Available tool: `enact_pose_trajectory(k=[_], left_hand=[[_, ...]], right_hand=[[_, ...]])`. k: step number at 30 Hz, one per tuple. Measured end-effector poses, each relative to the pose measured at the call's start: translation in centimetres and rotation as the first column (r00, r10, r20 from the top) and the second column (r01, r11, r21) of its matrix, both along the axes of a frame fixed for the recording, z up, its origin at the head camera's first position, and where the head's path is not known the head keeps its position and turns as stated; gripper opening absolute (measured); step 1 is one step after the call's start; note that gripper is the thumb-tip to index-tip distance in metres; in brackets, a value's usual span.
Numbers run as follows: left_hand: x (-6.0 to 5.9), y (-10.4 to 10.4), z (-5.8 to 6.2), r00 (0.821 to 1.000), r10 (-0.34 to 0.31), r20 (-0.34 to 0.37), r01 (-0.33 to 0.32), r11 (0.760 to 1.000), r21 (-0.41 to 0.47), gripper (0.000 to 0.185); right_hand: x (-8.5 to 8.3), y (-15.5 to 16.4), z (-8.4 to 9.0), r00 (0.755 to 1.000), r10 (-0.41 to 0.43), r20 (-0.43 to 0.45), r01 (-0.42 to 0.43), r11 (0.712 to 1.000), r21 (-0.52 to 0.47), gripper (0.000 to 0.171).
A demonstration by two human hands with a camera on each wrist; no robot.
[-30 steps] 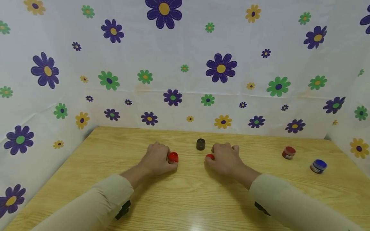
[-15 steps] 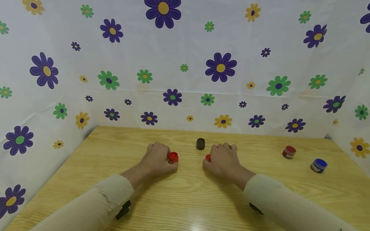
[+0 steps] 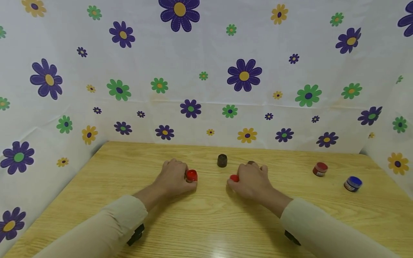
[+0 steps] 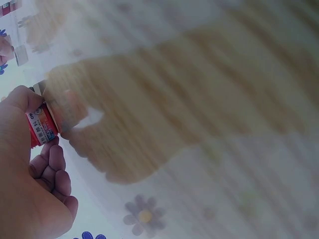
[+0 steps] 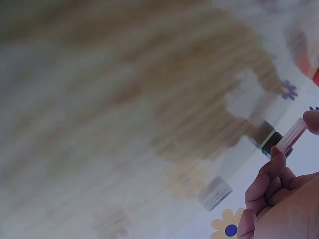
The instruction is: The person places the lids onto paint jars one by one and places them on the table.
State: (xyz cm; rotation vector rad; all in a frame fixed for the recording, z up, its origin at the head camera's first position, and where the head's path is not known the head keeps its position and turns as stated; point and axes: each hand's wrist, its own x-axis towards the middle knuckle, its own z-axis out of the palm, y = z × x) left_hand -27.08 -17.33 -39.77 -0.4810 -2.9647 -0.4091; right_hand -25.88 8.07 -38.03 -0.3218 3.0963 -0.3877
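Gripping a red jar (image 3: 191,175), the left hand (image 3: 172,178) rests left of the dark jar (image 3: 222,160). The right hand (image 3: 251,180) pinches a red lid (image 3: 234,178) just below it.

left hand (image 3: 172,176): fingers curled, resting low | right hand (image 3: 250,179): curled, apparently pinching | forearms converge

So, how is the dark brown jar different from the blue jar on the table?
The dark brown jar stands far back, between the left hand and the right hand; the blue jar sits far out on the right, away from both hands. The brown one looks dark all over, while the blue jar has a bright blue lid over a darker body. Both are small, upright and untouched on the wooden table.
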Motion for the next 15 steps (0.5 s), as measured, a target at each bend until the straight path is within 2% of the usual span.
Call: enact_pose_trajectory(k=[8,15], left_hand=[[-0.1,0.1,0.0,1.000,0.003,0.003,-0.003,1.000,0.006,0.029],[-0.1,0.1,-0.1,0.999,0.020,0.038,-0.021,0.999,0.038,0.029]], right_hand=[[0.8,1.9,0.0,0.999,-0.016,-0.030,0.013,0.995,-0.096,0.033],[2.0,4.2,0.0,0.996,0.002,-0.089,-0.009,0.997,-0.071,0.031]])
